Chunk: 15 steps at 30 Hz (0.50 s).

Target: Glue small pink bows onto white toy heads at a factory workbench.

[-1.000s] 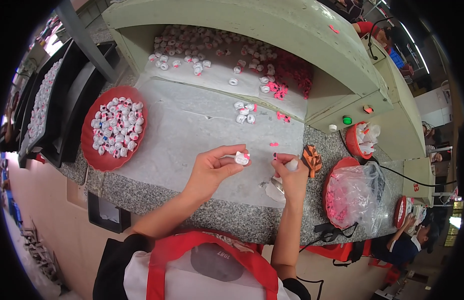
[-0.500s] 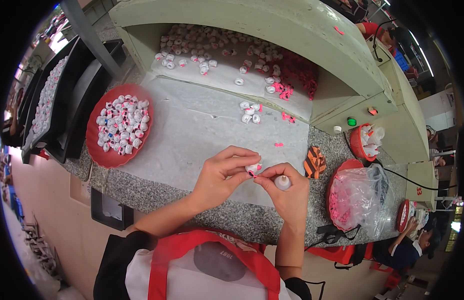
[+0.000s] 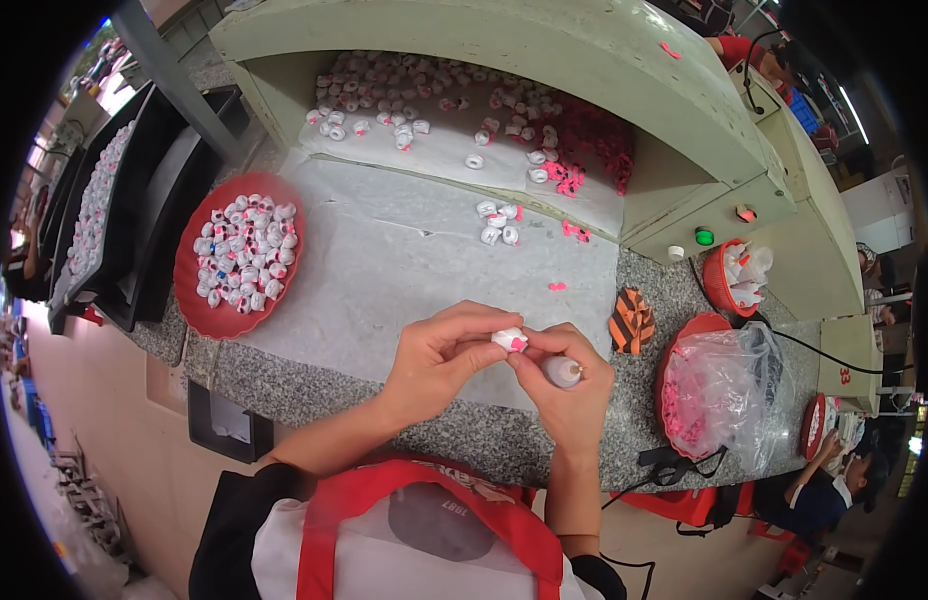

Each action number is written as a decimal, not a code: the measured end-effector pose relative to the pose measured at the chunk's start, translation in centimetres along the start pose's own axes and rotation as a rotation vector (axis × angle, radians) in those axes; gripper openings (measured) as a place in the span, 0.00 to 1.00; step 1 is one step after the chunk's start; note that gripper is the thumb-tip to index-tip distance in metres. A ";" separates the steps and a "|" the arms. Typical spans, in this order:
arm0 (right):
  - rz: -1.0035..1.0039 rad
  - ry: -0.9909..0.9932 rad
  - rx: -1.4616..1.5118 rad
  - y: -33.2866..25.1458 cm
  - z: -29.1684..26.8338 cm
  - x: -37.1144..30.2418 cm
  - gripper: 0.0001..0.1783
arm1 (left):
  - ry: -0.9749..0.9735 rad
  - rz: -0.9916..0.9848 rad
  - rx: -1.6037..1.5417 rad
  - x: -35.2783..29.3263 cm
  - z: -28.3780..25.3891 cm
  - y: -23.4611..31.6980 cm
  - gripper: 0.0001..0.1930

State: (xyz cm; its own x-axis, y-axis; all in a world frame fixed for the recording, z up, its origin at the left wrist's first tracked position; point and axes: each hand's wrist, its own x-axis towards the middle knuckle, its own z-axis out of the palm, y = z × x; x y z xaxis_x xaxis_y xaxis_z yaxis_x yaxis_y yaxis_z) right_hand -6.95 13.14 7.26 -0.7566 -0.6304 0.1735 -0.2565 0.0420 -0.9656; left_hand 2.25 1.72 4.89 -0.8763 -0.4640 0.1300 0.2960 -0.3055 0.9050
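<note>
My left hand [image 3: 436,362] pinches a small rounded white piece with a pink patch [image 3: 509,340] between thumb and fingertips, above the paper-covered worktop. My right hand [image 3: 574,390] meets it from the other side, thumb and forefinger touching the piece. Held in the same right hand is a small translucent bottle with a narrow tip [image 3: 561,372]. Beyond both hands, a few similar white pieces [image 3: 497,224] lie on the white paper [image 3: 374,265]. Small pink parts [image 3: 575,231] are near them, and a single pink part [image 3: 557,287] lies closer to me.
A red bowl [image 3: 187,290] heaped with white pieces stands left. Ahead is a pale green open-fronted cabinet [image 3: 684,215] holding many more pieces. To the right are an orange-and-black striped bundle [image 3: 632,320], a small red basket [image 3: 716,280] and a red tray [image 3: 674,350] under clear plastic.
The white piece has been turned between my fingers, so its pink patch now faces me. The right fingertips have shifted slightly up against it, and the bottle tip has tilted right.
</note>
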 end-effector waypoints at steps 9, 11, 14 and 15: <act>0.037 -0.076 0.053 0.9 0.4 0.8 0.12 | 0.149 -0.335 -0.363 1.0 -0.7 -0.5 0.14; -0.066 0.022 0.080 0.8 1.2 0.4 0.14 | 0.173 -0.348 -0.363 0.9 -0.7 -0.5 0.13; -0.147 -0.062 0.066 1.4 0.6 0.4 0.16 | 0.122 -0.268 -0.228 0.4 -0.8 0.2 0.13; -0.148 -0.064 0.066 1.4 0.4 0.4 0.16 | 0.051 -0.171 -0.092 0.2 -0.9 0.6 0.13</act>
State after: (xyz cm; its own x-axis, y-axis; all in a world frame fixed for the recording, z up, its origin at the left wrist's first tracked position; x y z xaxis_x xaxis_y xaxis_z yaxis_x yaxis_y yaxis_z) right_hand -7.35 12.66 5.88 -0.6730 -0.6743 0.3038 -0.3205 -0.1042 -0.9415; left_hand 2.64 0.69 5.05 -0.8969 -0.4398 -0.0457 0.1797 -0.4569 0.8712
